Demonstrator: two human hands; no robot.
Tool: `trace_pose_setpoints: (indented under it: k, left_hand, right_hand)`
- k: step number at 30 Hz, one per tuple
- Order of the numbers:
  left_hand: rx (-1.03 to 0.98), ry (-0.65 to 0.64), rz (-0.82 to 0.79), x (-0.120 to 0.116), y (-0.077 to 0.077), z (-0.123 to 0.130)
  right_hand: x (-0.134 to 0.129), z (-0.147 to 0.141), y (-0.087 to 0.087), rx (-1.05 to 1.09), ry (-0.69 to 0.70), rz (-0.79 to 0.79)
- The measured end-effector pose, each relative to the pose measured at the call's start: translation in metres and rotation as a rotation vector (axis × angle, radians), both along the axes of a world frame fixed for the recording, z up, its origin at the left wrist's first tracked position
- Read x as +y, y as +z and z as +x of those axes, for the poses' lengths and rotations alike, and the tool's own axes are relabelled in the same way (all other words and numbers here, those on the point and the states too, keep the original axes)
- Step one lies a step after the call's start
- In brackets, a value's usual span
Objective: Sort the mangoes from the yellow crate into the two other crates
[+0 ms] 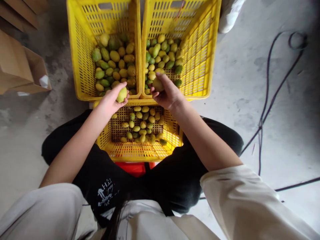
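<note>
My left hand (113, 101) is closed around a yellow-green lemon (121, 95), above the front edge of the left yellow crate (82, 78). A second lemon (157, 84), duller and partly covered by the fingers, sits in my right hand (167, 91), over the near left corner of the right crate (200, 71). Green and yellow lemons of several sizes lie heaped in both of these crates. Between my knees stands a third yellow crate (140, 154), with several smaller lemons (143, 124) spread over its floor. My forearms partly hide its sides.
Open cardboard boxes (18, 66) stand on the concrete floor at the left. Black cable (266, 110) loops across the floor on the right. A white shoe (230, 16) is beside the right crate's far corner. Something red (132, 169) shows below the near crate.
</note>
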State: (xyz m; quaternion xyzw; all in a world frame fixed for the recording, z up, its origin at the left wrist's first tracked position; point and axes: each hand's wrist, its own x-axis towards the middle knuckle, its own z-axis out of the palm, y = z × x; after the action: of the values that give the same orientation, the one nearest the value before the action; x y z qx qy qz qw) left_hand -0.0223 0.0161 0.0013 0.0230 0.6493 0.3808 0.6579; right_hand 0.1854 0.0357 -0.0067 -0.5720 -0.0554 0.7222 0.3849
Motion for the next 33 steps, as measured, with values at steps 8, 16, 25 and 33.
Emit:
trace_pose_setpoints:
  k: [8,16,25,33]
  left_hand:
    - [-0.022,0.061,-0.025,0.001,-0.011,0.003]
    - [0.070,0.083,0.067,-0.001,-0.005,0.005]
    - [-0.042,0.126,-0.029,-0.003,0.007,0.014]
    - [-0.061,0.011,-0.022,-0.004,0.018,0.017]
  right_hand:
    - [0.004,0.008,-0.023,-0.062,0.045,0.062]
    - [0.001,0.005,-0.016,-0.117,-0.017,0.140]
    - [-0.002,0.003,-0.016,0.032,-0.069,0.144]
    - [-0.002,0.002,-0.017,-0.006,-0.019,0.132]
